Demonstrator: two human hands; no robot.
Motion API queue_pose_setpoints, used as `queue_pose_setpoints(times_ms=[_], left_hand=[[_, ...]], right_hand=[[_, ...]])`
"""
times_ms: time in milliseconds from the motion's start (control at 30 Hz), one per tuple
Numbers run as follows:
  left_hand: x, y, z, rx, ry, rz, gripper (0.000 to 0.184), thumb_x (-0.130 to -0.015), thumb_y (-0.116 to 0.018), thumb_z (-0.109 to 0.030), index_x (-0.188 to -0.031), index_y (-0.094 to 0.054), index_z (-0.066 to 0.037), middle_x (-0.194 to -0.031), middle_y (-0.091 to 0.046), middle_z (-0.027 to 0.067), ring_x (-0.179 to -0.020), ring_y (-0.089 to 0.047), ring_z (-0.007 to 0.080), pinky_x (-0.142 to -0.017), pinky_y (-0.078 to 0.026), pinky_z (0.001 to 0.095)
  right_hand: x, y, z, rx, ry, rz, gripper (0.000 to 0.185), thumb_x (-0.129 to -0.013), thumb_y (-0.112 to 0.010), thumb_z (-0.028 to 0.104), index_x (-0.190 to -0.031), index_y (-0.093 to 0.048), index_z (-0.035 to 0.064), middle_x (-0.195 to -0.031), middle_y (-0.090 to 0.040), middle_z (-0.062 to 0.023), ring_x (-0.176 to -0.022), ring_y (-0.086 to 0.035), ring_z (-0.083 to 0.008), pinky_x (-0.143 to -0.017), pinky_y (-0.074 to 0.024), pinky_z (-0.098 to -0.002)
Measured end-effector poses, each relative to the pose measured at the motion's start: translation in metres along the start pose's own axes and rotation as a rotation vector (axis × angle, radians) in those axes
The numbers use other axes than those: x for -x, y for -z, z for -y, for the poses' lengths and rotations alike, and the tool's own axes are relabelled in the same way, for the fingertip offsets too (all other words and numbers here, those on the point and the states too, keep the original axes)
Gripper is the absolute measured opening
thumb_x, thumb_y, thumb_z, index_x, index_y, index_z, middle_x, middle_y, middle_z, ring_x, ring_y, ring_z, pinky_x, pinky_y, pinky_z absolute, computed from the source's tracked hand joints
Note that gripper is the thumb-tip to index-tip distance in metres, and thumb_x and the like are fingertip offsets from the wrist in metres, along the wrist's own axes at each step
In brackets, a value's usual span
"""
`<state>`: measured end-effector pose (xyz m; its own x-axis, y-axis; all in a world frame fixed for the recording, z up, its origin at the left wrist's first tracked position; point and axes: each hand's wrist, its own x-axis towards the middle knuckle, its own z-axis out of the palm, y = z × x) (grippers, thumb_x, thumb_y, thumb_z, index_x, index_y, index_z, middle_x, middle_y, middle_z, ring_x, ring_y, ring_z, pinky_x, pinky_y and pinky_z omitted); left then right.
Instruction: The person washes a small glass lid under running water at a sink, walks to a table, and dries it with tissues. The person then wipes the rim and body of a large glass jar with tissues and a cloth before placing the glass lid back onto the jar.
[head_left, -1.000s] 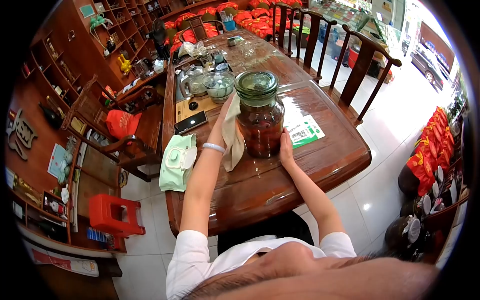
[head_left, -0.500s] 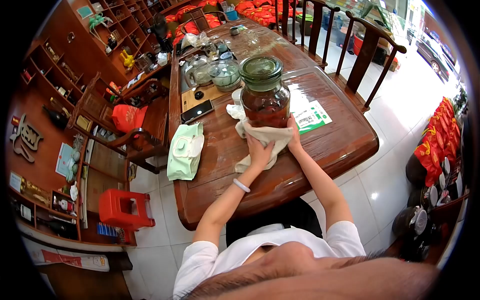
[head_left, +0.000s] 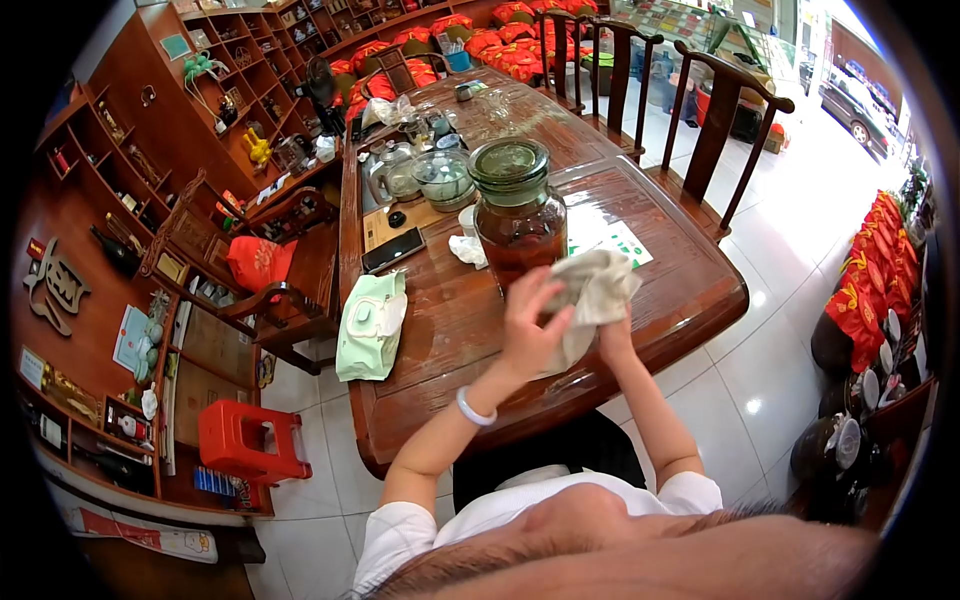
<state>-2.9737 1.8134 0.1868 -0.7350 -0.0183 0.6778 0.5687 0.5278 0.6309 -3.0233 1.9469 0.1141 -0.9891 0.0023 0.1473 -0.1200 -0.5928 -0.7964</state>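
Note:
A large glass jar (head_left: 522,235) with a green glass lid (head_left: 508,165) stands upright on the wooden table, dark reddish contents inside. In front of its right side, my right hand (head_left: 616,338) grips a beige cloth (head_left: 592,292), which is bunched at the top and hangs down. My left hand (head_left: 535,325), with a pale bangle on its wrist, is raised before the jar's lower part. Its fingers are spread and close to the cloth's left edge; whether they touch it is unclear. Behind the cloth lies a green-and-white printed sheet (head_left: 625,242), partly covered.
On the table's left are a pack of wet wipes (head_left: 372,325), a phone (head_left: 393,250), a crumpled tissue (head_left: 467,250) and a glass bowl (head_left: 443,178). Wooden chairs (head_left: 715,130) line the far right side. A red stool (head_left: 253,442) stands on the floor at left.
The cloth has come away from the jar's base and been lifted to the right in my right hand. My left hand has risen off the cloth, its fingers spreading.

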Motion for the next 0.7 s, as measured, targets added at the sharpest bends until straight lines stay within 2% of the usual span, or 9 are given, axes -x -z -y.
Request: queue_pose_setpoints(times_ms=[133,267,367,400,467,533,567,600,700], left_hand=[[-0.05,0.033,0.017,-0.026,0.063,-0.267,0.05,-0.067,-0.067,-0.012,-0.109,-0.044,0.0,-0.111,-0.044,0.0134,-0.106,-0.042,0.0271,-0.092,-0.032,0.0346],[-0.098,0.031,0.039,0.125,0.14,-0.304,0.081,-0.065,-0.072,-0.018,-0.125,-0.023,0.005,-0.117,-0.041,0.019,-0.108,-0.042,0.0274,-0.092,-0.033,0.0338],[-0.121,0.019,0.052,0.342,0.203,-0.209,0.097,-0.061,-0.077,-0.026,-0.128,-0.014,0.006,-0.118,-0.042,0.0218,-0.106,-0.045,0.0288,-0.091,-0.035,0.0347],[-0.124,0.017,0.052,0.339,0.198,-0.207,0.097,-0.061,-0.077,-0.026,-0.128,-0.014,0.006,-0.118,-0.042,0.0218,-0.106,-0.045,0.0288,-0.091,-0.035,0.0347],[-0.13,0.013,0.053,-0.022,0.147,-0.207,0.108,-0.054,-0.08,-0.034,-0.128,-0.012,0.005,-0.116,-0.043,0.0223,-0.104,-0.048,0.0302,-0.089,-0.037,0.0356],[-0.131,0.009,0.065,0.029,0.132,-0.204,0.112,-0.049,-0.082,-0.037,-0.128,-0.013,0.004,-0.116,-0.045,0.022,-0.104,-0.048,0.0312,-0.087,-0.039,0.0373],[-0.13,0.01,0.057,-0.038,0.129,-0.224,0.11,-0.049,-0.082,-0.037,-0.126,-0.015,0.003,-0.114,-0.047,0.021,-0.103,-0.049,0.0321,-0.085,-0.04,0.0379],[-0.129,0.01,0.052,-0.104,0.128,-0.244,0.109,-0.048,-0.082,-0.036,-0.125,-0.016,0.002,-0.111,-0.049,0.0201,-0.101,-0.05,0.0331,-0.084,-0.041,0.0386],[-0.129,0.009,0.053,-0.114,0.158,-0.26,0.099,-0.046,-0.082,-0.035,-0.119,-0.025,0.001,-0.107,-0.052,0.0186,-0.096,-0.053,0.0345,-0.081,-0.042,0.0398]], right_hand=[[-0.038,-0.012,0.02,-0.058,0.133,0.282,0.032,-0.085,-0.048,0.02,-0.113,-0.046,0.0045,-0.103,-0.054,-0.0052,-0.092,-0.053,-0.0142,-0.078,-0.0448,-0.0287],[-0.049,-0.083,0.046,1.109,0.877,0.186,0.046,-0.077,-0.054,0.013,-0.12,-0.042,0.0012,-0.123,-0.041,-0.0127,-0.116,-0.036,-0.0209,-0.097,-0.0279,-0.0329],[-0.095,-0.079,0.021,0.921,0.985,0.031,0.039,-0.078,-0.053,0.016,-0.113,-0.048,0.0019,-0.113,-0.05,-0.0128,-0.106,-0.046,-0.0219,-0.089,-0.0361,-0.0308],[-0.111,-0.075,0.017,0.917,0.987,0.028,0.039,-0.078,-0.053,0.016,-0.113,-0.048,0.0019,-0.113,-0.05,-0.0128,-0.106,-0.046,-0.0219,-0.089,-0.0361,-0.0308],[-0.143,-0.06,0.013,0.4,0.179,0.158,0.032,-0.08,-0.052,0.019,-0.107,-0.053,0.0021,-0.099,-0.058,-0.0114,-0.093,-0.055,-0.0213,-0.079,-0.0428,-0.0296],[-0.173,-0.049,-0.002,0.335,0.282,0.265,0.029,-0.082,-0.05,0.023,-0.102,-0.056,0.0018,-0.087,-0.061,-0.0097,-0.08,-0.059,-0.0194,-0.07,-0.0455,-0.03],[-0.209,-0.034,-0.033,0.11,0.008,0.225,0.031,-0.082,-0.05,0.026,-0.1,-0.056,0.0012,-0.088,-0.061,-0.0104,-0.08,-0.058,-0.0177,-0.07,-0.0449,-0.0296],[-0.286,0.005,-0.123,0.631,0.447,0.321,0.033,-0.082,-0.05,0.031,-0.096,-0.058,0.0015,-0.086,-0.06,-0.0101,-0.078,-0.057,-0.0167,-0.068,-0.0446,-0.0292],[-0.219,-0.029,-0.056,0.527,0.086,0.393,0.034,-0.082,-0.05,0.031,-0.096,-0.058,0.0018,-0.086,-0.06,-0.0099,-0.077,-0.057,-0.0166,-0.068,-0.0446,-0.0292]])
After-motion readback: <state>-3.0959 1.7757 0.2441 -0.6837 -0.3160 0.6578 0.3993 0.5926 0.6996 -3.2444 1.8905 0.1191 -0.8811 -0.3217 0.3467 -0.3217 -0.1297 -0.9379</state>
